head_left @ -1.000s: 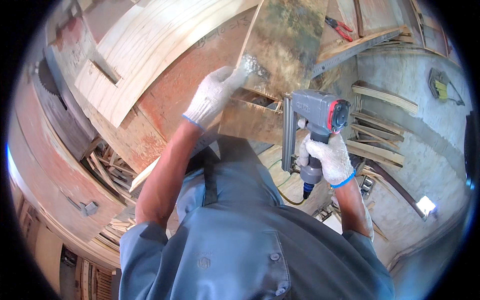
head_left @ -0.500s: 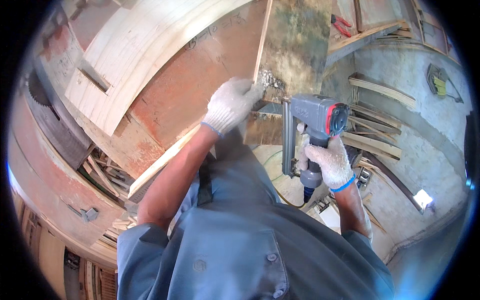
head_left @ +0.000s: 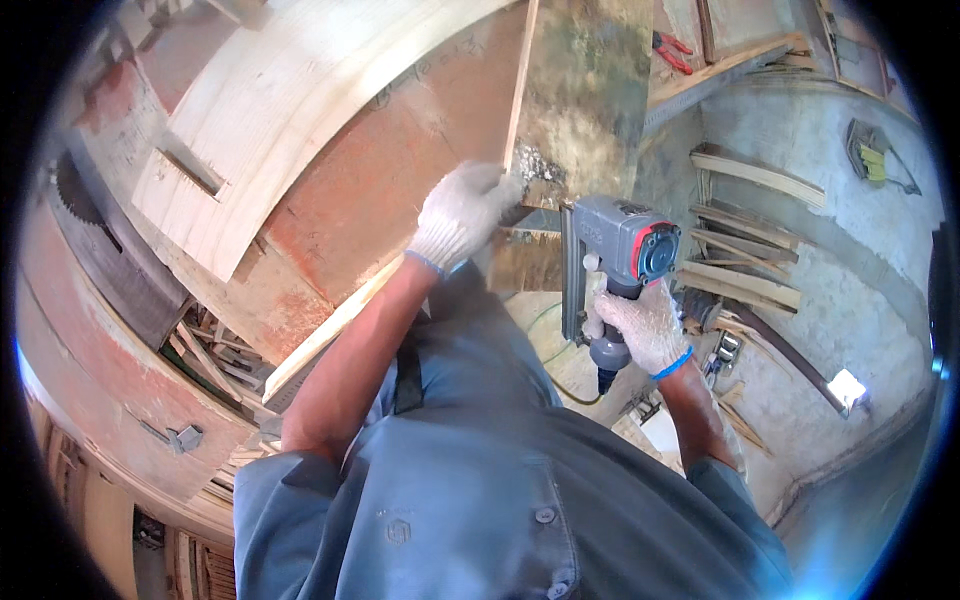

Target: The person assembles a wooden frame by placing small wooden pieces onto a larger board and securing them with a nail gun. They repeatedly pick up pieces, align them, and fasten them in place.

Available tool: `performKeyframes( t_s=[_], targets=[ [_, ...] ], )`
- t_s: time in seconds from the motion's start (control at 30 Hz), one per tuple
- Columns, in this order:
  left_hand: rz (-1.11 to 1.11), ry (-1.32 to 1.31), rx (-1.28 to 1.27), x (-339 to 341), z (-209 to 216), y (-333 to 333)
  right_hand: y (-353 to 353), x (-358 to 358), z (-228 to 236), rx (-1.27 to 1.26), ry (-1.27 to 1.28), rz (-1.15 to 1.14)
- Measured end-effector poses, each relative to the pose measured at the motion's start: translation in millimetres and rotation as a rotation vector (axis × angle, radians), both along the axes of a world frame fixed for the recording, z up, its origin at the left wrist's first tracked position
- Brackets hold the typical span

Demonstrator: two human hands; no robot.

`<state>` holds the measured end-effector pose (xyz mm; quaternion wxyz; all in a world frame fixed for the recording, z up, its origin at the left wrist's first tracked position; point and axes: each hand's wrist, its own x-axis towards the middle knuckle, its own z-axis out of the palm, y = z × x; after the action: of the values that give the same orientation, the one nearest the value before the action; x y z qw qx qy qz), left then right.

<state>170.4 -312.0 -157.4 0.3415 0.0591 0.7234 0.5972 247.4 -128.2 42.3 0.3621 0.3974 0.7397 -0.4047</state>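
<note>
In a white knit glove with a blue cuff, my right hand (head_left: 645,325) is wrapped around the handle of a grey pneumatic nail gun (head_left: 612,245) with a red ring on its head. The gun's nose lies by the near end of a stained wooden board (head_left: 588,95). My left hand (head_left: 460,215), also gloved, is at that board's near left corner. Its fingers look curled but are slightly blurred, and what they hold is hidden. Small light metal pieces, apparently nails (head_left: 540,163), are heaped on the board beside it. A hose hangs from the gun's handle.
A pale curved wooden panel (head_left: 300,95) with a slot lies at upper left, near a circular saw blade (head_left: 80,195). Red-handled pliers (head_left: 672,50) rest beyond the board. Wood strips (head_left: 745,285) lean at right by the concrete floor; offcuts (head_left: 215,350) fill a gap at left.
The nail gun and my right hand have moved slightly left and down in the picture. My left hand stays at the board's corner. The whole view has shifted slightly.
</note>
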Motion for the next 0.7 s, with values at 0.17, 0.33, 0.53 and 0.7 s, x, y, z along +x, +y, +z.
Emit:
performKeyframes(
  t_s=[0.17, 0.33, 0.53, 0.7],
  targets=[
    [0.079, 0.201, 0.133, 4.4, -7.9, -12.4, -4.7, 5.1, -5.7, -0.146, 0.123, -0.134],
    [0.445, -0.28, 0.284, 22.5, 1.3, -36.2, -22.4, -6.4, -5.1, -0.18, 0.04, -0.198],
    [0.544, -0.273, 0.264, 31.9, -14.2, -45.5, -33.1, -10.2, -5.0, -0.105, 0.029, -0.158],
    [0.482, -0.24, 0.214, 28.6, -9.0, -44.7, -34.5, -11.9, -3.4, -0.133, 0.071, -0.15]
  ],
)
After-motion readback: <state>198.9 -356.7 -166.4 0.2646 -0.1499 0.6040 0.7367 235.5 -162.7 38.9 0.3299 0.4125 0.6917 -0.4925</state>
